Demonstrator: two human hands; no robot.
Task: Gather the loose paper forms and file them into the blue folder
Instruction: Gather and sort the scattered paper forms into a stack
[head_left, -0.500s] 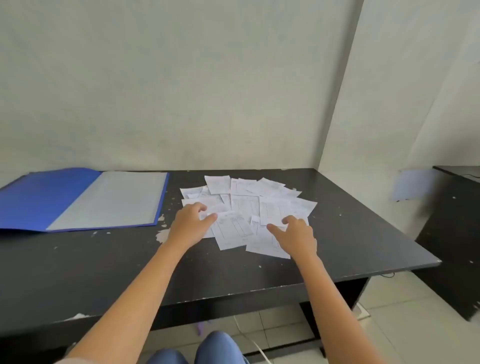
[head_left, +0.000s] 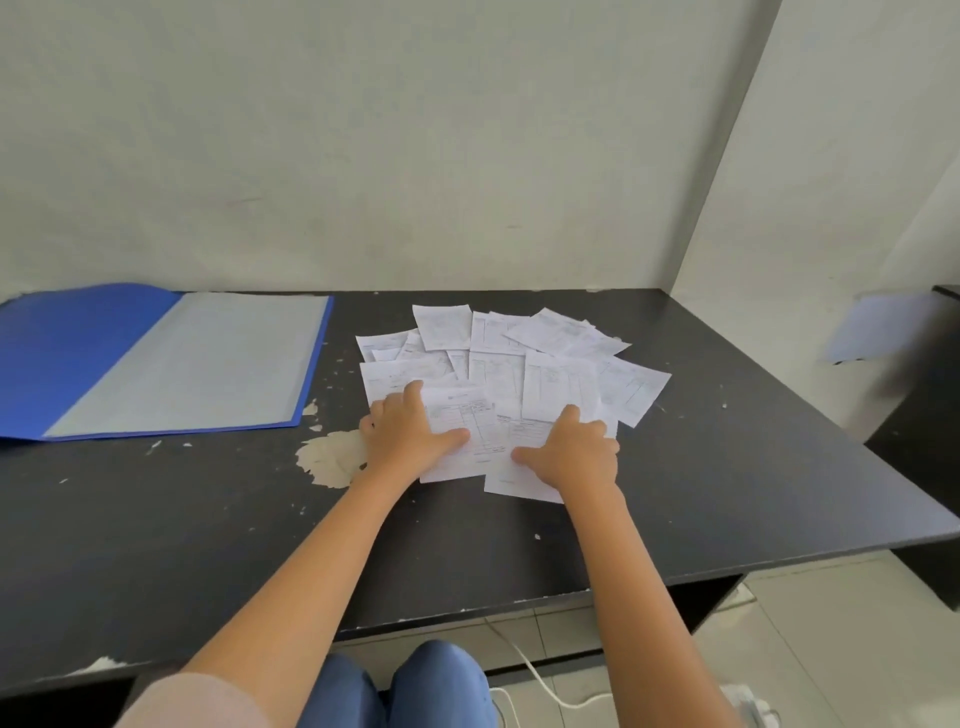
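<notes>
So in the head view there's a black laminate desk (head_left: 675, 493) with a lot of chipped spots, sitting against a plain pale wall (head_left: 363, 156), and a big patch of worn-off veneer (head_left: 330, 460) is showing just left of the person's left wrist. The blue plastic folder (head_left: 156, 364) is lying wide open on the far left of the desk, its pale inner sleeve facing up, well apart from the papers with nothing sitting between them but bare scuffed desktop. The loose white printed paper forms (head_left: 519, 358) are lying spread in an overlapping fan around the middle-right of the desk, none of them in the folder. A second dark piece of furniture (head_left: 919, 415) is standing off to the right, and a white cable (head_left: 530, 670) is trailing across the tiled floor (head_left: 831, 649) under the desk, next to the person's blue-trousered knees (head_left: 405, 686). Both bare forearms are reaching straight out over the near edge. The left hand (head_left: 410, 431) is pressing flat, palm down, on the nearest sheets with fingers spread and the thumb pointing right, not closed around anything. The right hand (head_left: 576, 452) is doing the same just beside it, fingers slightly curled on top of the paper, thumb pointing left toward the other hand, so it's resting on the forms rather than pinching them.
</notes>
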